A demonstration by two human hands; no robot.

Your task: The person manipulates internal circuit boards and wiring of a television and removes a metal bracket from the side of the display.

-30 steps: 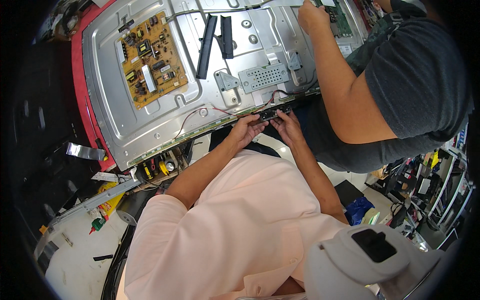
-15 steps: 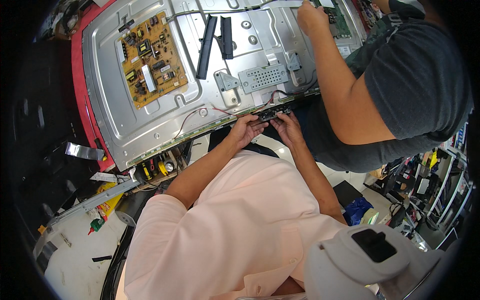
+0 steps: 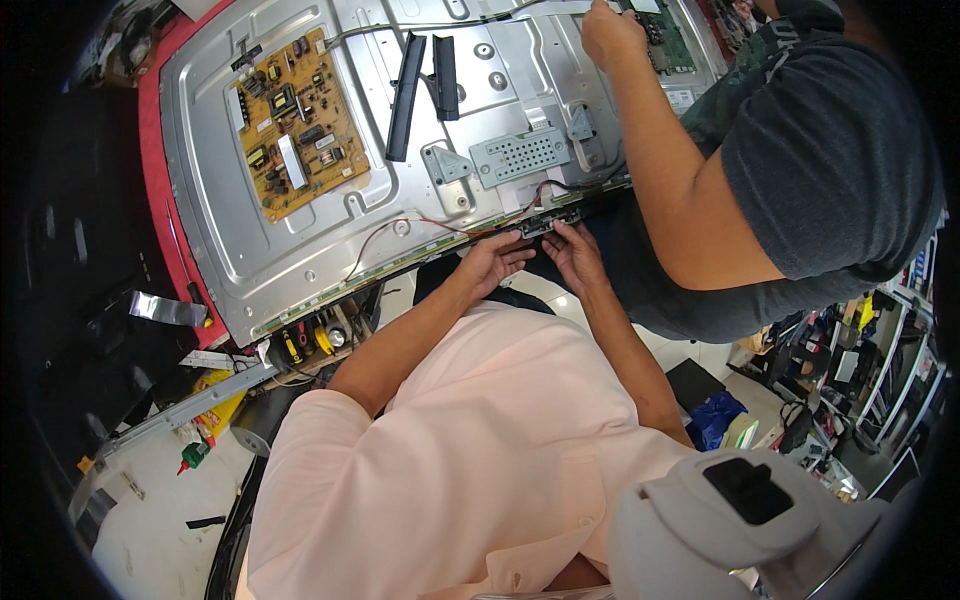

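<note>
At the near edge of a large silver metal panel (image 3: 265, 250), both my hands are on a small black module (image 3: 540, 226). My left hand (image 3: 492, 258) grips its left end with thumb and fingers, and my right hand (image 3: 575, 255) holds its right part. Red and black wires (image 3: 431, 219) run along the panel edge near the module. A perforated metal bracket (image 3: 522, 158) lies just above, with a tan circuit board (image 3: 297, 130) and two black plastic strips (image 3: 445, 78) farther back on the panel.
A co-worker (image 3: 790, 160) stands close at my right, an arm reaching across the panel toward a green circuit board (image 3: 672, 48). A red mat (image 3: 162, 200) lies under the panel. Tools (image 3: 300, 340) lie below the left edge. A cluttered shelf (image 3: 880, 370) is at lower right.
The co-worker's hand has shifted slightly left. The panel appears shifted slightly left in the view. My hands keep nearly the same hold on the black module.
</note>
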